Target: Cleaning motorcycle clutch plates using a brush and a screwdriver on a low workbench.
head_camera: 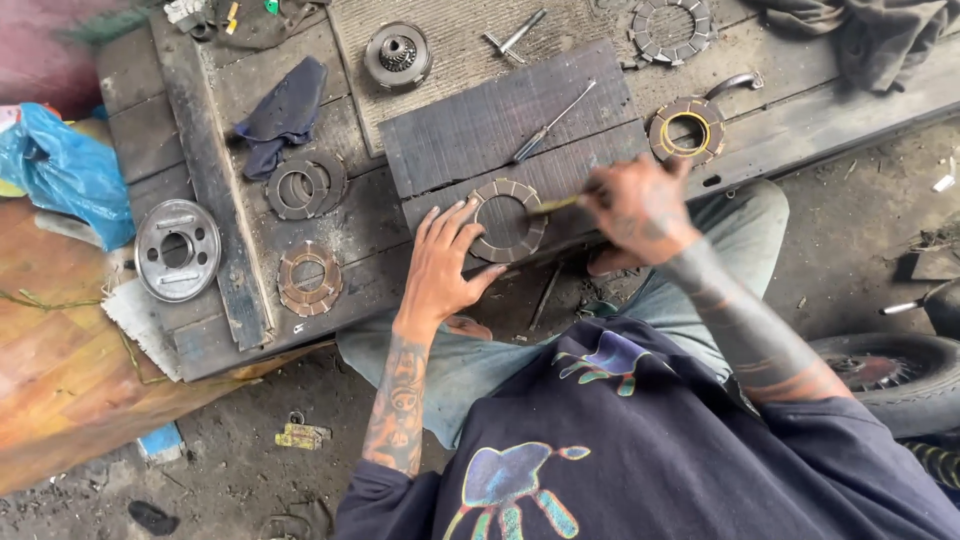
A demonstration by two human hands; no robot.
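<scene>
**Both hands on a friction ring at the dark board**

The left hand (447, 262) lies flat with fingers spread, pressing on the near left edge of a flat, round, brown-segmented friction ring (507, 219), which sits on a dark grey ribbed board (480, 125) on the weathered wooden table (210, 190). The right hand (637, 210) is clenched around a thin yellowish-handled tool (556, 204), whose tip meets the ring's right edge; the motion blur there hides the exact contact.

Just beyond the right hand lies another segmented ring with a yellow inner band (686, 131), and farther out a grey toothed ring (672, 27). Between the hands and farther away, a slim metal screwdriver (550, 125) lies slanted on the board, with a small T-shaped metal tool (515, 36) past it.

To the left of the left hand sit a rusty brown segmented ring (309, 277), a pair of dark overlapping steel rings (305, 185) and a crumpled dark blue rag (285, 112). Farther left rests a round silver metal plate with holes (177, 249), and well beyond the left hand a round grey geared hub (397, 54). A blue plastic bag (62, 170) lies at the far left edge.
</scene>
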